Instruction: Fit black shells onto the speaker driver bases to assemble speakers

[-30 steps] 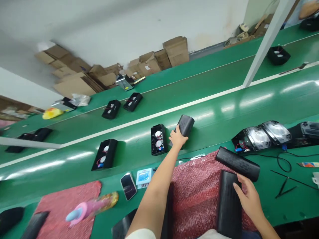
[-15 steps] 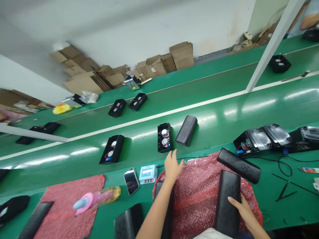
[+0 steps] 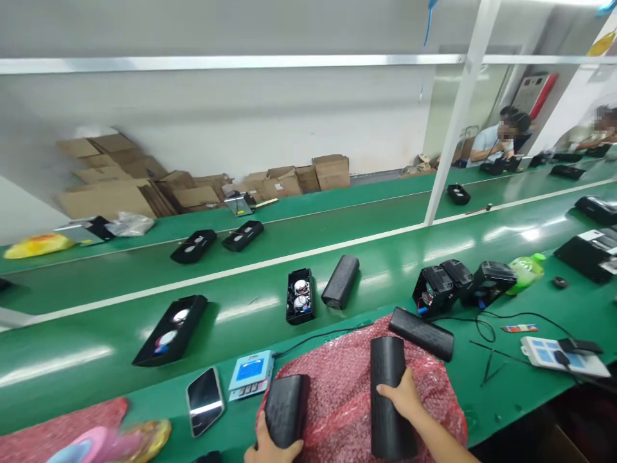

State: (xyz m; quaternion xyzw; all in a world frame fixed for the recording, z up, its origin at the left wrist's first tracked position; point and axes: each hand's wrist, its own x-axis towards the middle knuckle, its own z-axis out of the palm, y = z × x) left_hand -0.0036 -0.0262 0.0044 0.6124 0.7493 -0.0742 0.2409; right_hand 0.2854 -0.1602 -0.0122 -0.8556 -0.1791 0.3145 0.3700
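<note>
My left hand [image 3: 272, 450] grips the near end of a black speaker casing [image 3: 286, 408] lying on the left edge of a red bubble-wrap sheet [image 3: 344, 392]. Over on the right of that sheet, my right hand [image 3: 403, 400] curls round another black casing [image 3: 388, 393] that points away from me. A third black casing [image 3: 421, 324] lies across the sheet's far right corner. On the green conveyor belt [image 3: 250, 302] beyond the sheet sit a closed black casing [image 3: 340, 281] and an open speaker shell [image 3: 299, 296] with two drivers showing.
A phone [image 3: 205, 399] and a small blue meter [image 3: 251, 373] lie left of the sheet. Open speaker units [image 3: 457, 283] with cables, a green bottle [image 3: 525, 272] and a white remote-like pad [image 3: 562, 355] are to the right. A white post [image 3: 456, 116] rises from the belt. Other people sit far right.
My left hand pulled back from the casing on the belt and took hold of a casing at the near left of the sheet. The camera tilted up; my right hand kept its casing.
</note>
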